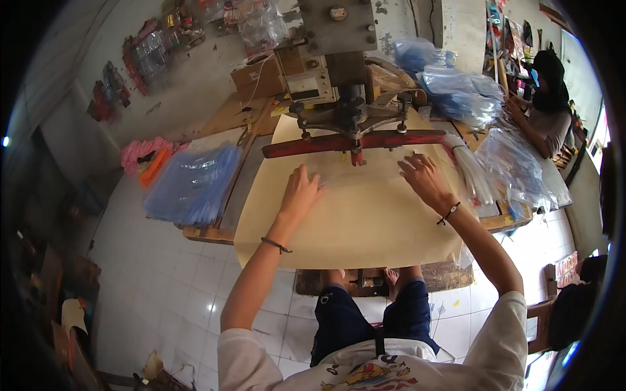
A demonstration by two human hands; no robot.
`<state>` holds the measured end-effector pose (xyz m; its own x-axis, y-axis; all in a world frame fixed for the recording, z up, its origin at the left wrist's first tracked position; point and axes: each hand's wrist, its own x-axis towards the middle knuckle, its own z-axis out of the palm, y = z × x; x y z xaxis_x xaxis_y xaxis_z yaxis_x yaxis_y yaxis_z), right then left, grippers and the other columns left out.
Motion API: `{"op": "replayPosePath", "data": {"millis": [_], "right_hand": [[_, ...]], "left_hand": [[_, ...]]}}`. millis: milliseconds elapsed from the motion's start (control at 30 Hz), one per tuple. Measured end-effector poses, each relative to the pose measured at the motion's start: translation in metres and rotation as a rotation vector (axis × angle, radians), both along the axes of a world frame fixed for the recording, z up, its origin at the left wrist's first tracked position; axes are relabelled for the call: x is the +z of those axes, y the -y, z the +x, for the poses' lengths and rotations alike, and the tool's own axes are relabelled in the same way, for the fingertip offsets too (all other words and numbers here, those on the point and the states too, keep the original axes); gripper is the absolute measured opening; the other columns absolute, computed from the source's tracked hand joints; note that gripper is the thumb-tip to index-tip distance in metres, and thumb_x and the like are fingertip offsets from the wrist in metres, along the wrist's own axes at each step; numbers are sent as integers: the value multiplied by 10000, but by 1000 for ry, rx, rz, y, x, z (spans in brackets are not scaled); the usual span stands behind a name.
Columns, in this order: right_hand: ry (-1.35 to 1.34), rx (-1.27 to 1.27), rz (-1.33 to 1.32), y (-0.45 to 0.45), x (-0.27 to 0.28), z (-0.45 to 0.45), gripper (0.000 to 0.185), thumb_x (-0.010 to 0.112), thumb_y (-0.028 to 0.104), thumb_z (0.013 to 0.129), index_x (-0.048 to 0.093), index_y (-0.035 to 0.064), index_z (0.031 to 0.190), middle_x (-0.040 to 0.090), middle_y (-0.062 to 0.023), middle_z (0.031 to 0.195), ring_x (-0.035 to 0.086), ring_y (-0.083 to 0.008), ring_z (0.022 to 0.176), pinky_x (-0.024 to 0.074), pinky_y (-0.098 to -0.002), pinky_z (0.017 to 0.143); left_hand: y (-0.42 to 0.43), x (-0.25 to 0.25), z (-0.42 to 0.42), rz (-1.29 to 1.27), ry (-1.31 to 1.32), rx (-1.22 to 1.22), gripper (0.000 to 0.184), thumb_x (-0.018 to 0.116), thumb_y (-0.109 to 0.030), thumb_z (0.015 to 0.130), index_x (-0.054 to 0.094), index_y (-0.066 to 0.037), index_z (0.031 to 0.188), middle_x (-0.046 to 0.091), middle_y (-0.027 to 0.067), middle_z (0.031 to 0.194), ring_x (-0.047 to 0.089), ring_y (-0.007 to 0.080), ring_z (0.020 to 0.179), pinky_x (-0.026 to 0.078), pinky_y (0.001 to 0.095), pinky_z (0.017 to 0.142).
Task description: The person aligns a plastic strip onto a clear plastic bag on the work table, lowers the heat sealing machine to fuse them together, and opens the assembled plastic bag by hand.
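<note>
A large tan sheet (352, 234) lies over the worktable, its front edge overhanging. My left hand (301, 195) rests on its left part, fingers bent and apart. Near its fingertips is a small shiny, clear edge, too faint to name. On the right part my right hand (427, 177) lies with fingers spread, just in front of the red bar. That long red bar (404, 138) hangs from the press machine (352, 107) across the far part of the sheet. Whether the bar touches the sheet I cannot tell.
Left stands a stack of bluish clear plastic sheets (195, 182). Right are a bundle of clear strips (471, 169), loose clear plastic (515, 169) and piled plastic (456, 91). A co-worker (548, 111) sits at the far right. A cardboard box (257, 81) stands behind.
</note>
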<state>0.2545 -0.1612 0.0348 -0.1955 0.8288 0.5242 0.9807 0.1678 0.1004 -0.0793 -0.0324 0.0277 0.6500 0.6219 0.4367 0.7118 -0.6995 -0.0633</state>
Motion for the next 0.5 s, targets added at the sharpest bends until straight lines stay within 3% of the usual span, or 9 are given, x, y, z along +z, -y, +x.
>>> {"op": "replayPosePath", "data": {"millis": [67,167,267,367,500], "right_hand": [[148,83,113,-6,2,6,365,621,159,956,651,60,1305,701,-83,1249,617,-238,1217,485,-397,1062],[248,197,239,-24,0,21,392,620,161,931,648,53,1308,707,-89,1241,652,-241,1176,515,-386,1028],[304,234,230,-40,-3,35,418,616,160,913,643,46,1314,710,-96,1258,673,-242,1161,535,-376,1010],[280,181,224,-42,-10,37,421,610,160,910,646,53,1316,705,-102,1284,668,-232,1187,535,-375,1019],[126,155,145,-55,-21,50,449,643,151,875,656,67,1315,699,-114,1300,678,-259,1176,528,-403,1038]], "left_hand": [[-22,-21,1,167,-12,-137,408,676,-126,912,620,29,1285,601,209,1380,627,319,1226,505,418,1061],[-29,-14,2,304,-197,-181,404,619,-63,904,625,6,1302,653,190,1340,647,298,1222,515,399,1053],[-46,-11,8,427,-221,-188,416,603,-36,891,630,7,1304,688,184,1305,664,285,1221,521,379,1052],[-61,-16,22,463,-140,-242,382,622,-31,876,642,52,1248,715,202,1230,696,291,1140,554,368,991],[-62,-25,37,268,-93,-147,437,611,-13,874,637,17,1310,703,181,1278,682,296,1182,559,383,1021]]}}
